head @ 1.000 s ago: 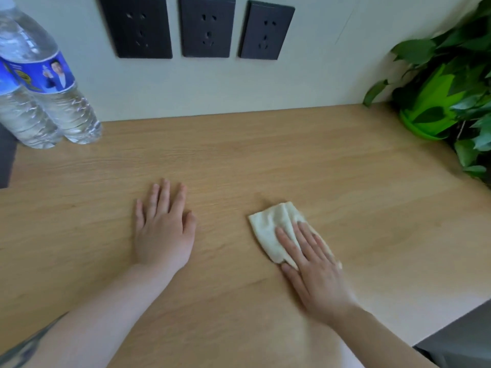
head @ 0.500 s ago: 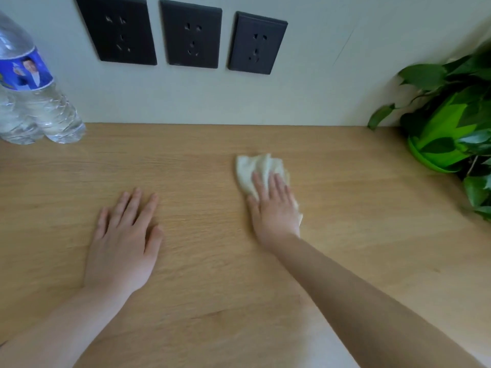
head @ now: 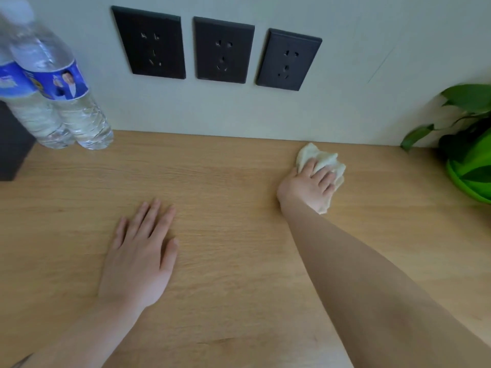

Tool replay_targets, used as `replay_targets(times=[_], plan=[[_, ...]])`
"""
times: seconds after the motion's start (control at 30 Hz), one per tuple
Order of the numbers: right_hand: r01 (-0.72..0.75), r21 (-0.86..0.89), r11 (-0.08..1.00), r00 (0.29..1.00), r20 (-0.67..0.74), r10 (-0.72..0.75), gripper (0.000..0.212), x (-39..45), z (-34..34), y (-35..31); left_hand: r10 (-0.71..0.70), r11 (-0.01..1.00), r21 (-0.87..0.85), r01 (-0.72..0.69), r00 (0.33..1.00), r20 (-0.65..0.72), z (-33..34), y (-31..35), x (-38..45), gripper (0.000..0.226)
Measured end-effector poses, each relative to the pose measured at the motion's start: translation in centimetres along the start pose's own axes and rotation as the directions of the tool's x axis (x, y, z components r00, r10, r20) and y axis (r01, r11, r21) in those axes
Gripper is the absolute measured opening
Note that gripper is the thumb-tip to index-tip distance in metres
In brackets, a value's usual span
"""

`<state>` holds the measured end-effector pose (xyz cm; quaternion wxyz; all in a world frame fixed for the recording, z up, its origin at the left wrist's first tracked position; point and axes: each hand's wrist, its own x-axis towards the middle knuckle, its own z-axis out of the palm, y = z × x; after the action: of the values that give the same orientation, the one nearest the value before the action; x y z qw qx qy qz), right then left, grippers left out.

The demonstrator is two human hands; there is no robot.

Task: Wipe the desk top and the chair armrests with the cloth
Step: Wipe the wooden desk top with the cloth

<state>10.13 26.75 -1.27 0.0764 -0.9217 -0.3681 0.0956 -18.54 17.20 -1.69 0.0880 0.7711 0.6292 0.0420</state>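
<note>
A pale cream cloth (head: 322, 160) lies bunched on the wooden desk top (head: 228, 181), close to the back wall and right of centre. My right hand (head: 308, 185) presses down on the cloth with the arm stretched far forward; its fingers cover most of the cloth. Resting flat on the desk at the left, palm down, is my left hand (head: 140, 251), fingers slightly spread and holding nothing. No chair armrest is in view.
Two clear water bottles (head: 61, 102) with blue labels stand at the back left beside a dark box (head: 12, 150). A green potted plant (head: 470, 155) sits at the back right. Three black wall sockets (head: 223, 49) are above the desk.
My right hand has pushed the cloth away from me and to the right, from the desk's middle up near the back wall. My left hand has stayed flat in place.
</note>
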Motion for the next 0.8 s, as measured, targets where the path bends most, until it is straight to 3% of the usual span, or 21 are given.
replay_targets(times=[0.07,0.13,0.17,0.23,0.3,0.33,0.37,0.4,0.43,0.5,0.53,0.57,0.6,0.67,0.7,0.8], plan=[[0.165,-0.039,0.986,0.985,0.059,-0.162,0.057,-1.0,0.6,-2.0,0.003,1.000,0.002,-0.003,1.000,0.002,-0.1,0.0,0.0,0.062],[0.469,-0.079,0.880,0.881,0.115,-0.459,0.056,-3.3,1.1,-1.5,0.001,1.000,0.005,-0.001,1.000,-0.001,-0.1,-0.1,-0.1,0.062],[0.630,-0.078,0.773,0.775,0.132,-0.618,0.056,-4.9,1.1,-0.2,0.001,1.000,0.010,-0.001,1.000,-0.001,-0.1,-0.1,-0.1,0.062],[0.865,-0.011,0.502,0.493,0.209,-0.845,0.055,-7.6,0.4,4.0,0.006,1.000,0.018,-0.007,1.000,0.002,-0.1,-0.1,-0.1,0.062],[0.963,0.029,0.269,0.247,0.314,-0.917,0.054,-7.0,-1.2,8.3,0.004,1.000,0.009,-0.004,1.000,-0.001,-0.2,-0.1,-0.1,0.061],[0.978,0.001,0.209,0.196,0.347,-0.917,0.055,-5.3,-2.1,9.7,0.005,1.000,0.006,-0.005,1.000,0.000,-0.2,-0.1,-0.1,0.061],[0.973,-0.049,0.226,0.228,0.369,-0.901,0.055,-3.3,-3.0,10.5,0.008,1.000,0.009,-0.008,1.000,0.004,-0.2,0.0,-0.2,0.061],[0.941,-0.104,0.323,0.338,0.369,-0.866,0.055,-1.4,-3.6,10.5,0.011,1.000,0.011,-0.011,1.000,0.006,-0.2,0.0,-0.2,0.061],[0.868,-0.141,0.477,0.495,0.332,-0.803,0.054,0.2,-3.7,9.8,0.011,1.000,0.013,-0.011,1.000,0.005,-0.1,0.0,-0.2,0.061],[0.593,-0.177,0.785,0.802,0.207,-0.560,0.055,2.1,-2.6,6.3,0.016,1.000,0.018,-0.016,1.000,0.005,-0.2,0.0,-0.1,0.061],[0.434,-0.171,0.885,0.899,0.152,-0.411,0.056,2.1,-1.8,3.9,0.022,1.000,0.023,-0.022,1.000,0.005,-0.2,0.1,-0.2,0.061],[0.311,-0.141,0.940,0.948,0.118,-0.296,0.057,1.6,-1.0,1.5,0.026,0.999,0.023,-0.026,1.000,0.004,-0.2,0.1,-0.2,0.061],[0.249,-0.105,0.963,0.966,0.102,-0.238,0.057,0.8,-0.3,-0.4,0.027,0.999,0.017,-0.027,1.000,0.002,-0.2,0.1,-0.2,0.061],[0.331,-0.078,0.940,0.942,0.091,-0.324,0.057,-1.6,1.0,-1.9,0.022,1.000,0.004,-0.022,1.000,0.003,-0.2,0.1,-0.1,0.062],[0.444,-0.072,0.893,0.894,0.105,-0.436,0.056,-3.2,1.2,-1.2,0.023,1.000,0.006,-0.023,1.000,0.008,-0.1,0.0,0.0,0.061],[0.741,-0.023,0.671,0.665,0.162,-0.729,0.056,-8.7,0.1,5.4,0.018,1.000,0.014,-0.019,0.999,0.038,0.5,-0.5,0.0,0.060]])
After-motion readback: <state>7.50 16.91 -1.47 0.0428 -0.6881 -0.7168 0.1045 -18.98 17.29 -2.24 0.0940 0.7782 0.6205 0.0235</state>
